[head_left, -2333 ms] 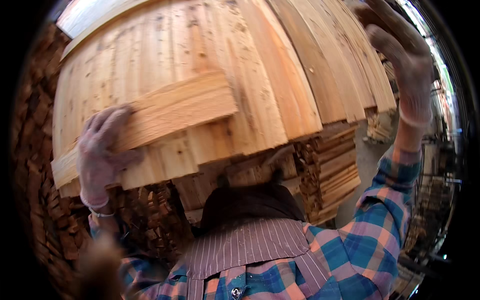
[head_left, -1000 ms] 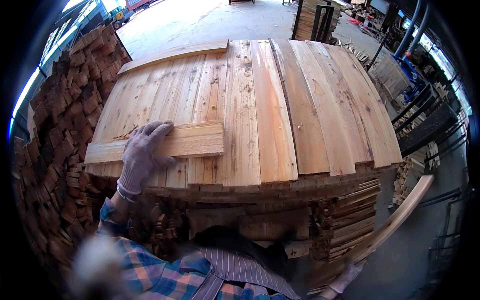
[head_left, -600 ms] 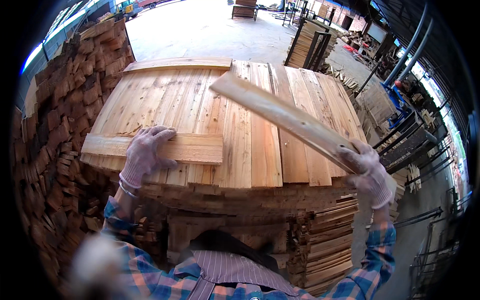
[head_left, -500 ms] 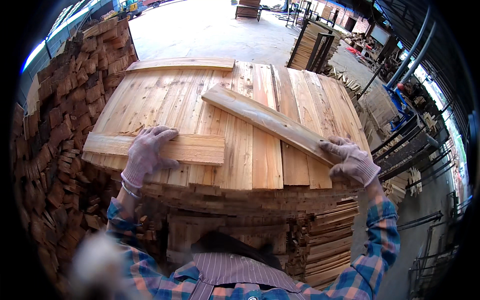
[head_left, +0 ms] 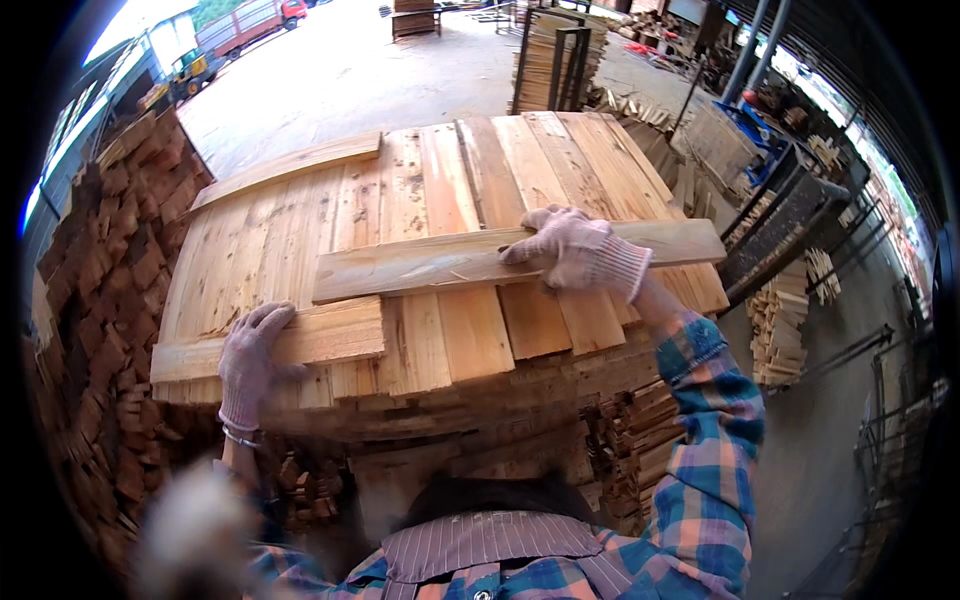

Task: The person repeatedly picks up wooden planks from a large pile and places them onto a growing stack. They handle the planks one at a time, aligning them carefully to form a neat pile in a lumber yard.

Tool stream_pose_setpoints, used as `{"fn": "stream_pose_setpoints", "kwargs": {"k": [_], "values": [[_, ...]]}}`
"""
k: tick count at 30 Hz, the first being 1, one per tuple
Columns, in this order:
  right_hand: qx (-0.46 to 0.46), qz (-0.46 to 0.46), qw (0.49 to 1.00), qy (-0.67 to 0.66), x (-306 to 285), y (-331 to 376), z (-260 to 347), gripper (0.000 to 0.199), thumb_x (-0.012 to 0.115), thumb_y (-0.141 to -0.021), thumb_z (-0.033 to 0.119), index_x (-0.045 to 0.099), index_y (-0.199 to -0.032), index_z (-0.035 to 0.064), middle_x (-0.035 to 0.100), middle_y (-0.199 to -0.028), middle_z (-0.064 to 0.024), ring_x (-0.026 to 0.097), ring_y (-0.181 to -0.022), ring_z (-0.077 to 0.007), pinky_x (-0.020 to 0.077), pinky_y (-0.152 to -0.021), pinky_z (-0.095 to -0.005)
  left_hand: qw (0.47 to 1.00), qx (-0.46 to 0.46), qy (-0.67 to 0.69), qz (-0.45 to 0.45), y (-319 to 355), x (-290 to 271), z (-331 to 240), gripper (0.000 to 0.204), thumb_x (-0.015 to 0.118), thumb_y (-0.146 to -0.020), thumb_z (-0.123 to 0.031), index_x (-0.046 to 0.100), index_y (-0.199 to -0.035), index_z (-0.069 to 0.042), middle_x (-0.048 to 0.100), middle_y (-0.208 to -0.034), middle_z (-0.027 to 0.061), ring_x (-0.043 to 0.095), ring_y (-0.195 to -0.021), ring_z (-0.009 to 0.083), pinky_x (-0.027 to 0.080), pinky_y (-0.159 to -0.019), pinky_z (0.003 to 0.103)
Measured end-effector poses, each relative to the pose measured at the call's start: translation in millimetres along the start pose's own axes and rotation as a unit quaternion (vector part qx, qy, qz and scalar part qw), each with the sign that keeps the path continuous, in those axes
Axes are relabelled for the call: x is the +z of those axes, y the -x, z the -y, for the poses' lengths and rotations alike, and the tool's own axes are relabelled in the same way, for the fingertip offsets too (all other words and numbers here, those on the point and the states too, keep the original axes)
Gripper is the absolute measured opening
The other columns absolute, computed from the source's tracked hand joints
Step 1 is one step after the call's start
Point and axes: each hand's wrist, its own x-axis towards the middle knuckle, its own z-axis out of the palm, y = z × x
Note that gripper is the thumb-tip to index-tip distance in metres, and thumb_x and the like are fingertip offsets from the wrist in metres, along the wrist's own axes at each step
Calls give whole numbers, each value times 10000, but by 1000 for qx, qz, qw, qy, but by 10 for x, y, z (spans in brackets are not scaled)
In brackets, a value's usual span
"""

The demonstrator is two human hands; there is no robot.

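Note:
Both hands wear pale knit gloves. My left hand (head_left: 252,362) grips a short wooden board (head_left: 335,332) near the front left of a stack topped with planks laid side by side (head_left: 465,335). Its fingers lie over the board's top and the thumb sits along the near edge. My right hand (head_left: 585,252) is wrapped over a longer wooden board (head_left: 420,264), right of its middle. That board lies crosswise over the planks, its left end close behind the short board and its right end at the stack's right side.
Another loose board (head_left: 290,170) rests along the far left edge of the stack. A tall heap of rough wood pieces (head_left: 125,270) rises at left. Metal racks (head_left: 800,225) and bundled slats (head_left: 778,330) stand at right. Beyond is pale concrete floor (head_left: 330,75), with a truck (head_left: 245,28) farther off.
The long board has turned from slanting to nearly crosswise, and my right hand has shifted from its end toward its middle. My left hand stays on the short board. The view has swung right.

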Motion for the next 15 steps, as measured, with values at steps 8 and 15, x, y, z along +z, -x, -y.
{"fn": "stream_pose_setpoints", "kwargs": {"k": [8, 15], "values": [[25, -53, 991, -122, 216, -13, -248, 503, 716, -597, 144, 728, -1082, 278, 622, -995, -72, 606, -958, -254, 498, -854, -335, 989, -79, -38, 118, -73, 55, -128, 632, 769, -609, -195, 584, -1161, 50, 610, -1148, 199, 580, -1073, 346, 453, -960, 392], [75, -61, 981, -166, 149, 378, -292, 596, 710, -526, 83, 723, -1096, 257, 628, -1035, -76, 602, -980, -282, 488, -864, -332, 991, -8, 129, 19, 14, 299, 91, 712, 704, -507, 18, 565, -1204, 53, 587, -1209, 189, 559, -1125, 339, 432, -1007, 377]]}}
